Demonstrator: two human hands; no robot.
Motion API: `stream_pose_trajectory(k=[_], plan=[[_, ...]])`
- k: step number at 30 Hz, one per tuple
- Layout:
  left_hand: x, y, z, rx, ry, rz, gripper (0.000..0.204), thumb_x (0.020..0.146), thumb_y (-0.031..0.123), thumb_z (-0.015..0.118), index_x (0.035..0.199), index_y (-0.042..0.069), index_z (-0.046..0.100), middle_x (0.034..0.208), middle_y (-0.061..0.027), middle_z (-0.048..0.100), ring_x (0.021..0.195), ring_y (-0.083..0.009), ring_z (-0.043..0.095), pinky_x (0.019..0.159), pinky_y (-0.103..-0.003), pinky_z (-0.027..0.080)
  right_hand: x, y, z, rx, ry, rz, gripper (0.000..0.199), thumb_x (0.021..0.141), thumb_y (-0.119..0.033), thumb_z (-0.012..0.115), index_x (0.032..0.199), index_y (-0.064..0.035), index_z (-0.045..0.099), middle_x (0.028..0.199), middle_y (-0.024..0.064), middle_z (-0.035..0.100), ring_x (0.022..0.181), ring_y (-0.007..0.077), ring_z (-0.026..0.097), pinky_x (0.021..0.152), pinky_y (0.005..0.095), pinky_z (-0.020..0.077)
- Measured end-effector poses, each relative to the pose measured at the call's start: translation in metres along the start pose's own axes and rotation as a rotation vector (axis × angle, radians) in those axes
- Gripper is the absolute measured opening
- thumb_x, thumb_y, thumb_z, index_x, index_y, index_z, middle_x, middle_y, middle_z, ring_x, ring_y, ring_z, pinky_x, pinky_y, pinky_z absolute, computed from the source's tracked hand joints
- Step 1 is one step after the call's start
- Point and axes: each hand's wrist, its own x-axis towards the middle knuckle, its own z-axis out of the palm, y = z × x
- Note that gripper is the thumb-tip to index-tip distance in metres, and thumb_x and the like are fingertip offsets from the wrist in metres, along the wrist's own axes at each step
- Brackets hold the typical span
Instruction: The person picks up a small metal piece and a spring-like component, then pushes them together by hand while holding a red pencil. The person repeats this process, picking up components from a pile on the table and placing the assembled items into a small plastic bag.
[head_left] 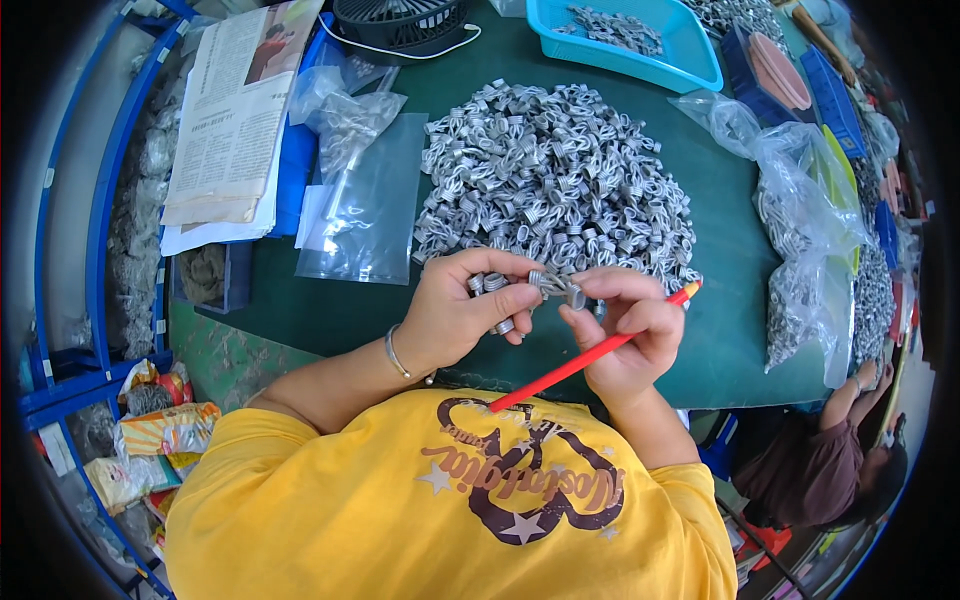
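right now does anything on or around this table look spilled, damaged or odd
Nothing looks clearly spilled or damaged. One mild oddity: a red stick slants across the right hand, perhaps awkward, since that hand also pinches a small metal piece.

fwd: blkd, metal-parts heap just past L hand & R hand | R: free strip of tabletop btwn heap & clear bags | L: flat plastic bag | far: turq. tray past heap | red stick crosses gap btwn wrists
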Motion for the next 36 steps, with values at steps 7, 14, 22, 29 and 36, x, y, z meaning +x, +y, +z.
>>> stream_pose_trajectory(k=[7, 14, 22, 29, 36], plan=[[0.006, 0.000, -0.005, -0.651, -0.057, -0.315, 0.022, 0.087, 0.013, 0.054, 0.106, 0.003, 0.054, 0.079, -0.0067, 0.058, 0.073, -0.0149, 0.060, 0.052, -0.025, 0.051, 0.010, -0.003, -0.016, -0.475, -0.133, -0.159, 0.029, 0.068, 0.011, 0.064, 0.070, -0.0062, 0.040, 0.081, 0.0139, 0.064, 0.074, 0.0266, 0.061, 0.065, 0.0330, 0.0480], [0.007, -0.002, -0.011, -0.368, 0.098, -0.203, 0.014, 0.083, 0.009, 0.059, 0.095, 0.004, 0.055, 0.076, -0.0055, 0.056, 0.067, -0.0132, 0.056, 0.048, -0.025, 0.045, 0.013, 0.002, -0.034, -0.889, -0.293, 0.078, 0.032, 0.058, 0.001, 0.073, 0.071, -0.0052, 0.044, 0.086, 0.0121, 0.060, 0.076, 0.0291, 0.054, 0.068, 0.0370, 0.0413], [0.005, -0.003, -0.006, 0.066, 0.121, 0.030, 0.017, 0.079, 0.006, 0.062, 0.094, 0.003, 0.057, 0.077, -0.0049, 0.058, 0.065, -0.0108, 0.056, 0.051, -0.023, 0.045, -0.002, 0.010, -0.038, -0.800, -0.125, 0.127, 0.035, 0.058, 0.002, 0.074, 0.074, -0.0047, 0.044, 0.085, 0.0133, 0.058, 0.072, 0.0293, 0.054, 0.061, 0.0363, 0.0440], [0.009, -0.007, -0.002, 0.537, 0.027, 0.405, 0.020, 0.075, 0.003, 0.066, 0.094, 0.002, 0.059, 0.077, -0.0044, 0.059, 0.063, -0.0087, 0.056, 0.054, -0.021, 0.045, -0.005, 0.002, -0.030, -0.335, 0.051, 0.216, 0.035, 0.065, 0.009, 0.070, 0.073, -0.0042, 0.039, 0.088, 0.0149, 0.059, 0.075, 0.0170, 0.058, 0.060, 0.0251, 0.0486], [0.007, -0.010, -0.001, 0.765, -0.046, 0.592, 0.023, 0.072, 0.001, 0.069, 0.093, 0.001, 0.061, 0.077, -0.0039, 0.061, 0.062, -0.0066, 0.056, 0.057, -0.019, 0.045, -0.010, -0.003, -0.019, -0.017, -0.068, 0.252, 0.034, 0.070, 0.010, 0.066, 0.079, -0.0038, 0.037, 0.095, 0.0192, 0.056, 0.082, 0.0190, 0.060, 0.064, 0.0257, 0.0514]])
